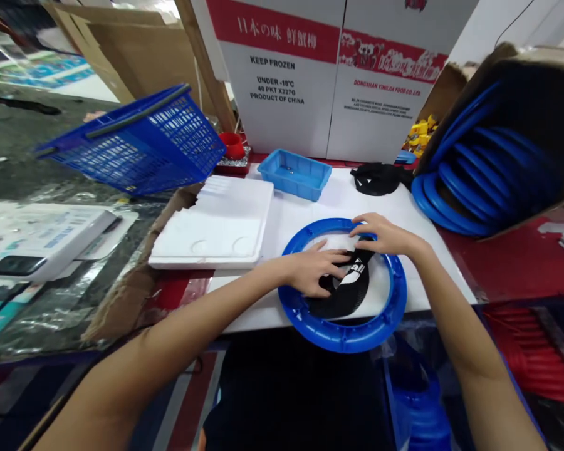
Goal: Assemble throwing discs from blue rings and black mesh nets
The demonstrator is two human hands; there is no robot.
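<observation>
Both forearms are reaching forward from the near edge, and we are working inside the blue ring (343,335) on the white board (301,219). Our left hand (313,272) is pressing flat, fingers spread and not closed, on the black mesh piece (345,294). Our right hand (385,237) is pinching the mesh's far edge just beyond the left fingertips. We are judging that even tension matters: anchoring with the flat palm while drawing the pinched edge outward toward the rim beside it, avoiding wrinkles. Beyond both hands a small blue tray (294,175) is sitting.
</observation>
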